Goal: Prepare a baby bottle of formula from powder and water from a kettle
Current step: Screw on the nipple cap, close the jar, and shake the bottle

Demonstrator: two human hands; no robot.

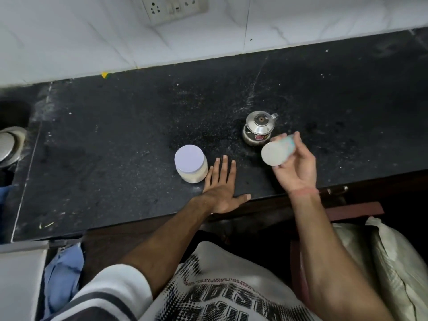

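Observation:
My right hand [295, 166] holds a baby bottle [276, 150] tilted in the air, its round base turned toward me; the picture is blurred there. Just behind it on the black counter [115, 140] stands a small steel kettle [258, 129] with its lid on and spout at the back right. A clear jar of white powder [191, 164] with a pale lilac lid stands to the left. My left hand [221, 188] lies flat on the counter, fingers spread, right beside the jar but apart from it.
A white tiled wall with a socket panel [173, 8] rises behind the counter. A steel lid or pot [10, 144] sits at the far left by a dark opening. Sacks [393, 262] lie below the counter edge on the right.

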